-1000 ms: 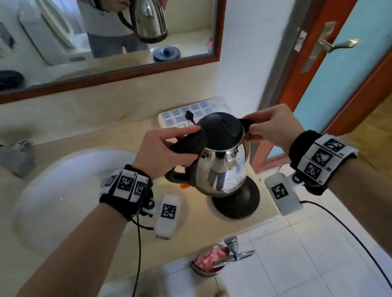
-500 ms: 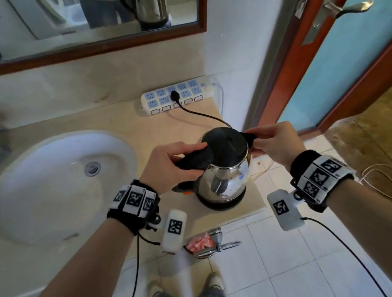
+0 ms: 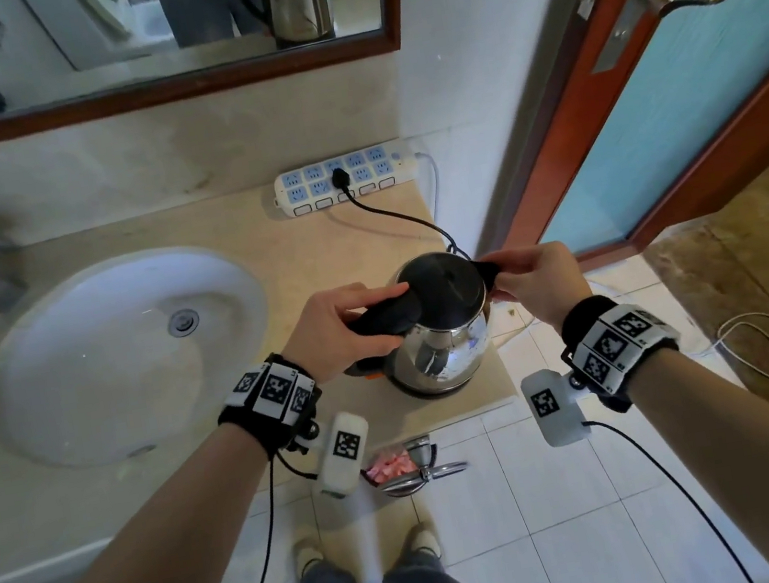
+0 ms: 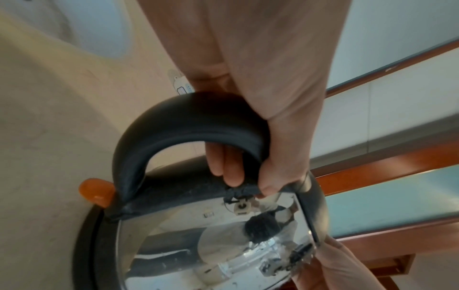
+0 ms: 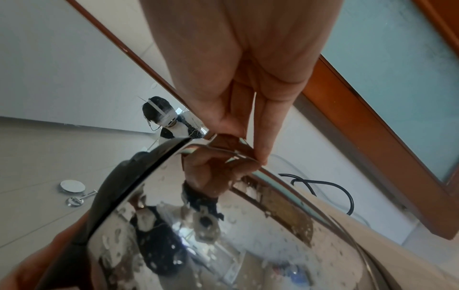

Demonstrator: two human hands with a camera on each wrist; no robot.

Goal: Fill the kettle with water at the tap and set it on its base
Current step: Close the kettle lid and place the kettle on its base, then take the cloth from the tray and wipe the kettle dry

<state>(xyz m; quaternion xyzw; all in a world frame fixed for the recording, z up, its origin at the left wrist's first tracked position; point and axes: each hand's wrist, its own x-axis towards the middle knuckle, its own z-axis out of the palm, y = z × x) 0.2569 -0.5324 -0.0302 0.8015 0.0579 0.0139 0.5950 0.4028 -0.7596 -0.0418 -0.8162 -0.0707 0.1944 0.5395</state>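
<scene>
At mid-frame the kettle [image 3: 443, 327] sits on its base [image 4: 87, 245], left hand [image 3: 334, 334] curled round the handle [image 4: 188, 125] and right hand [image 3: 538, 287] pinching the spout, seemingly to steady and seat it squarely.

head view high, facing down at the counter [image 3: 117, 490]; both wrist views close along fingers, sharing the kettle [image 3: 443, 327].

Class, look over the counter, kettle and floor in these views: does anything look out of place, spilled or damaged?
The power strip, with the kettle's plug in it, lies flat on the counter near the sink, an odd place beside water. Droplets cling to the kettle's steel wall. Nothing looks spilled or broken.
</scene>
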